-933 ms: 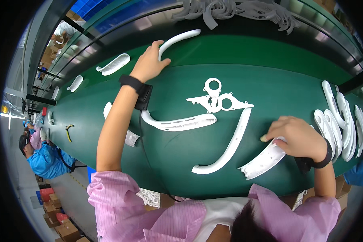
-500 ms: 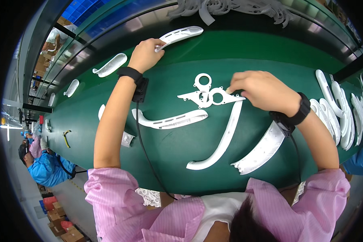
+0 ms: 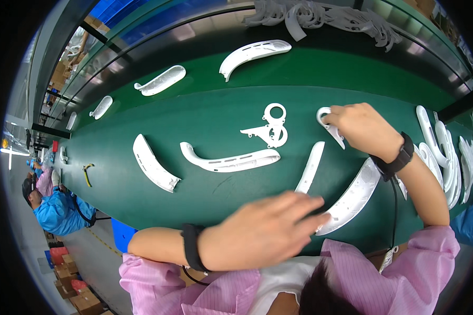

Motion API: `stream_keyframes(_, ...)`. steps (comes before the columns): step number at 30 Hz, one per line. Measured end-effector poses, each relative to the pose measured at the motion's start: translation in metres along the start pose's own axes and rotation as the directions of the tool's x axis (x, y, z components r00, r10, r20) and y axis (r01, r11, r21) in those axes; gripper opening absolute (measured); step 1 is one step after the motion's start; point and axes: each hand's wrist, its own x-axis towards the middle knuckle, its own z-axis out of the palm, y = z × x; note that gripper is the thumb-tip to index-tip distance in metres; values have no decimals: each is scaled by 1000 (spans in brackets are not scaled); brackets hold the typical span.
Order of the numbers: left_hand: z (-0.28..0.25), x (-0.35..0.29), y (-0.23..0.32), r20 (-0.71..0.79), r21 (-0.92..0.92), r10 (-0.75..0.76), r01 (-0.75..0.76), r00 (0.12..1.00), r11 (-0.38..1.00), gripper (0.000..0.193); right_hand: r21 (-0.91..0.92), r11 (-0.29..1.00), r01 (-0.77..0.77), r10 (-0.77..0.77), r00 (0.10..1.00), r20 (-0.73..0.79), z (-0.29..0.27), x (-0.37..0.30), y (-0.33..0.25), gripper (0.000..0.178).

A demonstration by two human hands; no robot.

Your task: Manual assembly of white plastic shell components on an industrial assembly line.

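Observation:
My right hand (image 3: 360, 128) pinches a white plastic bracket with a ring end (image 3: 335, 135), held over the green table. My left hand (image 3: 270, 228), blurred by motion, is low over the near part of the table with fingers stretched toward the right. It covers the lower part of a slim curved white plastic piece (image 3: 311, 167). By its fingertips lies a wider curved white shell (image 3: 352, 202); I cannot tell whether they touch. Farther off, two overlapping ring-ended brackets (image 3: 273, 128) lie flat, with a slotted curved white piece (image 3: 231, 161) nearer to me.
Another curved white shell (image 3: 153, 165) lies at the left. White shells (image 3: 255, 53) rest in a row on the far green strip (image 3: 320, 68). Several long white pieces (image 3: 446, 157) are piled at the right. A co-worker in blue (image 3: 63, 210) sits at the far left.
My left hand has let go of the slotted shell on the far strip and come back toward me. My right hand has lifted one ring-ended bracket off the group and moved it right.

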Motion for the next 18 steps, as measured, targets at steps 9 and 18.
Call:
stream_keyframes(9,81,27,22,-2,300,33,-31,999,953,63,-40,999,12,-14,999,-50,-7,-9,3,39)
stream_keyframes(18,65,-5,16,-27,425,-120,120,992,897,59,-15,997,-73,72,995,-64,-13,-19,-3,21)
